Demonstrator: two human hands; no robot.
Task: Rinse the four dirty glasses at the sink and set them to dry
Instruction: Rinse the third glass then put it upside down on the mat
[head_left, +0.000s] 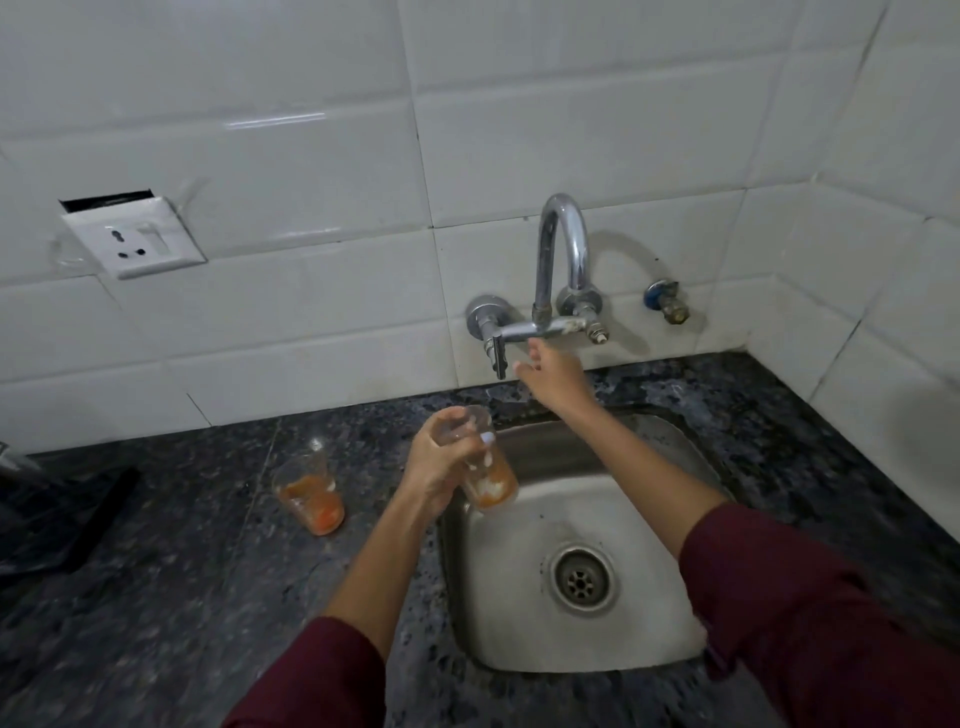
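Orange residue coats the lower part of the glass (480, 470) we hold in our left hand (436, 462), with whitish smears above it. That hand is wrapped closed around the upper wall of the glass, fingers curled near the rim, and we keep it tilted over the left edge of the steel sink (644, 525), probably so any drips fall into the basin and the mouth is ready to go under the water. Our right hand (550, 376) reaches forward with fingers loosely spread and nothing in it, fingertips just below the horizontal body of the wall tap (563, 260); we judge it is going for one of the tap handles to start the flow. We see no water running from the spout, and the basin looks dry around the drain (581, 578).

A second dirty glass (310, 491) stands upright on the dark speckled tabletop (182, 597), just left of the sink and apart from our hand, waiting its turn within easy reach. We can find only these two glasses; the other two are out of view. Rinsing, by our reckoning, has barely begun, and no drying spot shows yet. A wall socket (134, 241) sits well to the left, so splashing should be kept low.
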